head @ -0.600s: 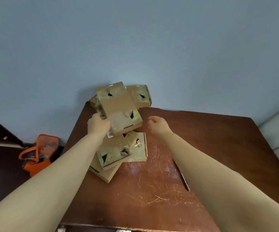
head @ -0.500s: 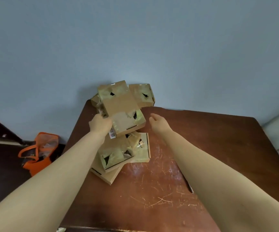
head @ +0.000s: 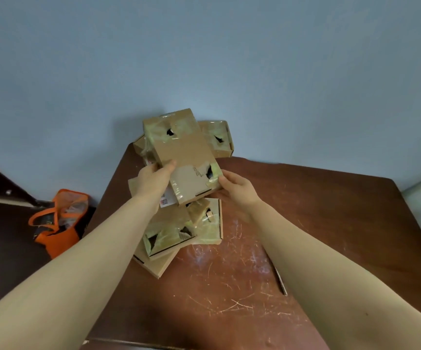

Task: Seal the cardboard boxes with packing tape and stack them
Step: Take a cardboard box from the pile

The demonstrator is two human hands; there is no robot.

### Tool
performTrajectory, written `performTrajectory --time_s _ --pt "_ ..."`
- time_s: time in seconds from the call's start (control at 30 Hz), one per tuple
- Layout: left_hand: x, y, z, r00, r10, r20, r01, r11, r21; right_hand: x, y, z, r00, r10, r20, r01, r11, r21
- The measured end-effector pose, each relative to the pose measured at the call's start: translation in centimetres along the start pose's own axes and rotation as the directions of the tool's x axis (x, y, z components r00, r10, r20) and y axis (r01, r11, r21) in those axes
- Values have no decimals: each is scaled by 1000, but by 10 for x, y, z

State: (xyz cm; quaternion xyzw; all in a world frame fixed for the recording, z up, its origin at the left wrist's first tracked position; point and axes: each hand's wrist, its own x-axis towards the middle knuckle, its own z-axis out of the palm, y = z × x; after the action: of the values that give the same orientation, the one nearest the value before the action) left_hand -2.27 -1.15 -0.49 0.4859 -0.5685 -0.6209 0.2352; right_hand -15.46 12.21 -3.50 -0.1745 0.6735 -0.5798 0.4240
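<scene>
A taped cardboard box point(head: 182, 155) is held in the air above a pile of other taped boxes point(head: 176, 233) on the brown table point(head: 318, 223). My left hand point(head: 153, 180) grips the box's left edge, thumb on its top face. My right hand point(head: 237, 188) holds its right near corner with curled fingers. Another taped box point(head: 218, 138) shows behind the held one, against the wall. No tape roll is in view.
A thin dark tool, perhaps a knife point(head: 280, 281), lies on the scratched tabletop under my right forearm. An orange bag point(head: 60, 223) sits on the floor left of the table. The blue wall stands right behind the boxes.
The held box has risen and come nearer to me. My right hand, apart from it before, has moved in and taken hold of its right corner.
</scene>
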Motion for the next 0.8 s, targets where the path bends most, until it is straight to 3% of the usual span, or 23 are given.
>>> performTrajectory --time_s 0.13,0.27,0.4,0.47,0.53,0.6,0.67,0.8 --pt "-22 15 21 1000 5 24 -3 997 -72 -14 1 -38 997 66 52 -73 985 158" --pt "-50 16 64 999 -2 39 5 997 -82 -31 1 -84 991 108 74 -121 974 194" --pt "-75 8 115 1000 -11 5 11 999 -49 -54 6 -151 991 126 52 -129 990 61" --pt "-86 3 138 1000 -16 18 16 1000 1 -67 13 -190 995 94 -44 -101 974 -204" --pt "-97 -3 157 999 -27 19 26 999 42 -81 26 -229 992 39 -117 -98 823 -559" --pt "-105 -11 173 999 -41 13 40 998 51 -91 43 -265 986 106 -128 -166 630 -759" --pt "-112 -19 186 999 -53 5 52 997 58 -99 63 -292 966 192 -174 -247 481 -841" --pt "-121 -26 201 998 -66 15 64 995 79 -115 89 -316 932 276 -235 -316 302 -900"
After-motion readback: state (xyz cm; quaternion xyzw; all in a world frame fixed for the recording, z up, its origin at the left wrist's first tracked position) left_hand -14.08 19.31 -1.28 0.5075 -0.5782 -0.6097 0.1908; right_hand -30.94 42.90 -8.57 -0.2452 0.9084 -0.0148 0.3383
